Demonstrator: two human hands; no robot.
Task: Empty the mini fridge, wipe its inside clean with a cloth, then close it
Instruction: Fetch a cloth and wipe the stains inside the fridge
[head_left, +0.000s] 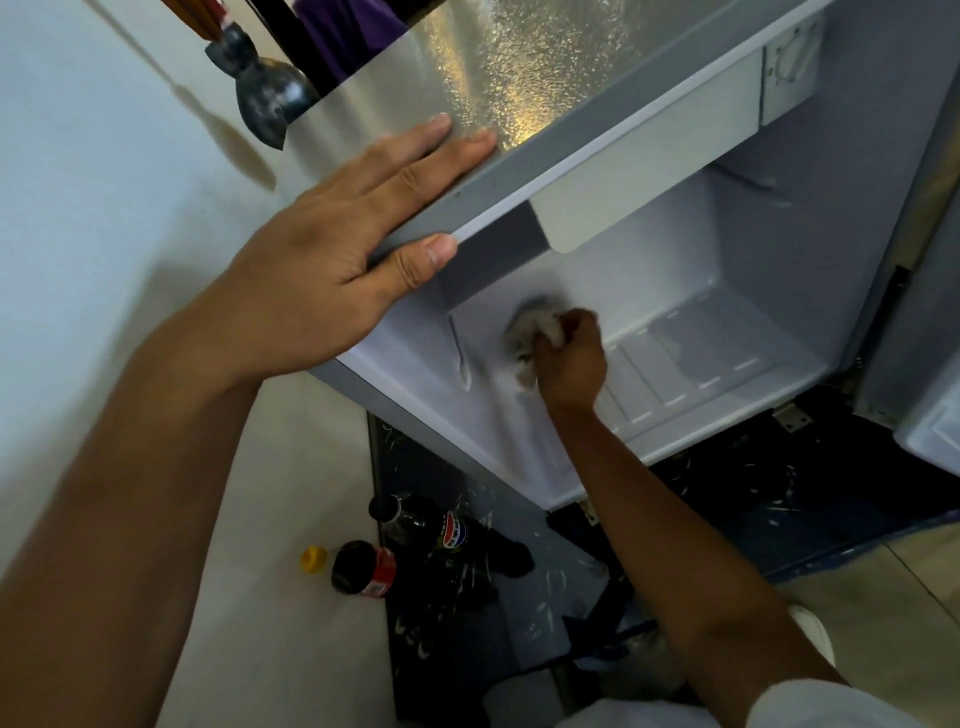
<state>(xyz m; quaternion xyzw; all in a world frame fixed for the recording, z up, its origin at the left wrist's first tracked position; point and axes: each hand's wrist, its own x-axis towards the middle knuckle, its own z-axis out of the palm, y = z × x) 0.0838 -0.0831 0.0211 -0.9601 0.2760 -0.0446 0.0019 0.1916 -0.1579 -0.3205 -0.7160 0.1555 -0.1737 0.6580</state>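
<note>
We saw the mini fridge (649, 171) filling the upper and right part of the frame, its door (930, 405) swung open at the right edge and its white interior facing us. Its top ran as a long band from the left centre up toward the upper right. Our left hand (332, 249) lay flat on that top at its near corner, fingers straight and spread along the textured metal, thumb hooked over the front edge, holding nothing. Our right hand (571, 358) was reached deep inside, in the middle of the frame, its fingers curled tight round a bunched grey cloth (524, 343) that pressed against the interior's left wall, just above the ribbed floor. The cloth was blurred, so we could not tell its shape.

Below the fridge, toward the lower centre, two dark soda bottles (415, 545) lay on the floor beside a small yellow cap (313, 558). A dark vase (260, 88) stood at the upper left, next to the fridge top.
</note>
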